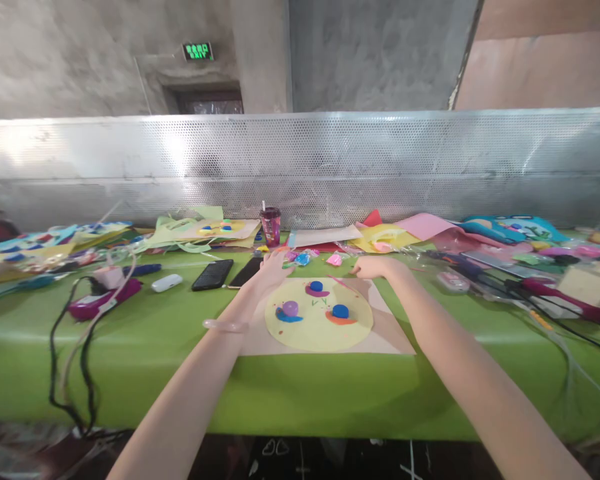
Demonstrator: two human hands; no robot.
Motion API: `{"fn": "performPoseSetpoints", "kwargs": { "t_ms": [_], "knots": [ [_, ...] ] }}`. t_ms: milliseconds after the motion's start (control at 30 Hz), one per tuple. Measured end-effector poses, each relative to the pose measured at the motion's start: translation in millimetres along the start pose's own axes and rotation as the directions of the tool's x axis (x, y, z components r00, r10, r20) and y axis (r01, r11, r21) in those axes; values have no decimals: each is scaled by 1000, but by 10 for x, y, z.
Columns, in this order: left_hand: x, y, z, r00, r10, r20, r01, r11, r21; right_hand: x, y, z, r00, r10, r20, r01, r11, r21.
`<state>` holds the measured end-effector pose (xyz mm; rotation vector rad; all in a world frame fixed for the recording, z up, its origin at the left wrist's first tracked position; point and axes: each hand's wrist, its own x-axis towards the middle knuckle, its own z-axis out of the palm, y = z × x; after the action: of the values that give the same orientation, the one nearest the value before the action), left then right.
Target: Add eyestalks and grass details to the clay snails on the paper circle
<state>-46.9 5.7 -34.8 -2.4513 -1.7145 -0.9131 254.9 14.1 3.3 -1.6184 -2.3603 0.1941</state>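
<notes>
My left hand reaches over the far left corner of a white sheet, its fingers stretched out beside a blue clay packet. My right hand is at the sheet's far right edge with its fingers curled together. What they hold, if anything, is too small to tell. A pink packet lies between the two hands. On the sheet is a pale yellow paper circle bearing three clay snails: a purple-shelled snail, a blue-shelled snail with an orange body, and a blue-shelled snail with a purple body.
Two dark phones and a white case lie on the left. A lidded drink cup stands at the back. Purple power strips with cables sit at both sides. Coloured papers line the metal barrier.
</notes>
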Motion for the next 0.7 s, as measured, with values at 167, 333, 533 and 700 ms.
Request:
{"fn": "performPoseSetpoints", "kwargs": {
  "t_ms": [167,333,533,700],
  "knots": [
    [-15,50,-32,999,-34,15,34,999,4,-48,-35,-45,969,192,154,-181,980,-85],
    [-36,123,-81,997,-78,29,78,997,16,-64,-217,66,942,266,202,-223,951,-215],
    [-34,144,-105,995,-91,49,90,996,19,-185,-357,-67,931,271,244,-189,931,-313],
    [-40,147,-107,993,-101,62,99,995,20,-233,-485,-71,924,304,232,-209,909,-359]
  ]
}}
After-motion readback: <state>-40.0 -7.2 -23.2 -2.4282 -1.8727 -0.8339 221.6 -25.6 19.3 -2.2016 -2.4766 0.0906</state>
